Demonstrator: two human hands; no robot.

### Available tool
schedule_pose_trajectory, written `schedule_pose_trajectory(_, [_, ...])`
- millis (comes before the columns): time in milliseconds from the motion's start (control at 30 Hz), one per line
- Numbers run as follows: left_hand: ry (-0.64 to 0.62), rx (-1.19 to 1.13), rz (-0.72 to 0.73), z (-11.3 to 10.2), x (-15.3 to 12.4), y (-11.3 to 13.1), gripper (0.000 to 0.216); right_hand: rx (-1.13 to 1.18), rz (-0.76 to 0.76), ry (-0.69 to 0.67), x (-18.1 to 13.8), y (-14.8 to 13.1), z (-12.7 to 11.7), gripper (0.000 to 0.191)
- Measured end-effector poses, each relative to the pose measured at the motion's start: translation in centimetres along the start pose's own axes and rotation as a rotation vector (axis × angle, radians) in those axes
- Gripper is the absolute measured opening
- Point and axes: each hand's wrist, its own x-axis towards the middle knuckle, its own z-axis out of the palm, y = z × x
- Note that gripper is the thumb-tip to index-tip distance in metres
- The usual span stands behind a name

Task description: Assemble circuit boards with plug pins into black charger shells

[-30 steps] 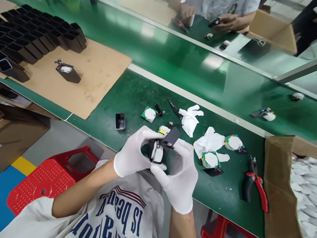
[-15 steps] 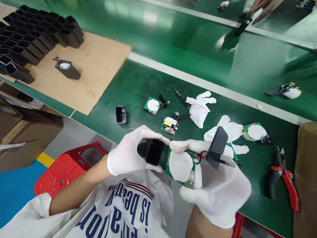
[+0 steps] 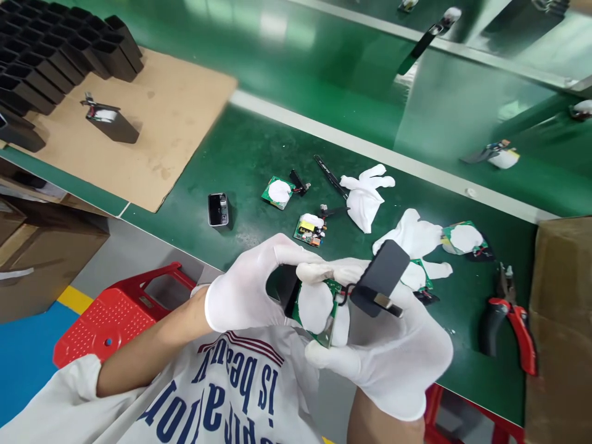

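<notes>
My left hand [image 3: 252, 287], in a white glove, is wrapped round a black plastic case [image 3: 287, 290], whose mouth faces right. In my gloved right hand [image 3: 374, 345] is a green circuit board [image 3: 319, 308] topped by a round white patch. The board's left edge is at the mouth of the case; how far it sits inside cannot be made out. From the board a short cable leads to a black end cap [image 3: 380, 277] with a metal plug, lying over my right fingers.
Several circuit boards [image 3: 278, 191], a small open case [image 3: 218, 209], white gloves [image 3: 365, 197] and red-handled pliers [image 3: 509, 317] lie on the green table. Rows of black cases [image 3: 55, 49] stand on cardboard [image 3: 180, 111] at left. A cardboard box [image 3: 559, 320] borders the right; a red stool [image 3: 115, 320] stands below.
My right hand has moved left, bringing the circuit board from beside the case to its mouth. The view has shifted slightly. The other person's hand at the top right is gone from view.
</notes>
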Motion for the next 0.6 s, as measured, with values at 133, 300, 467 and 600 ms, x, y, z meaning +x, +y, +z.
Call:
schedule_pose_trajectory(133, [0.033,0.026,0.034,0.11,-0.06,0.00,0.059,-0.099,-0.026,-0.007,0.02,-0.40,0.22,0.081])
schedule_pose_trajectory(300, [0.076,0.036,0.118,0.18,-0.24,-0.42,0.060,-0.169,-0.045,-0.010,0.13,-0.50,0.53,0.076])
schedule_pose_trajectory(467, [0.104,0.024,0.110,0.28,-0.38,-0.55,0.060,-0.169,-0.064,-0.041,0.23,-0.16,0.53,0.077])
schedule_pose_trajectory(600, [0.082,-0.079,-0.012,0.35,0.02,0.05,0.050,-0.194,-0.093,-0.032,0.09,0.26,0.46,0.073])
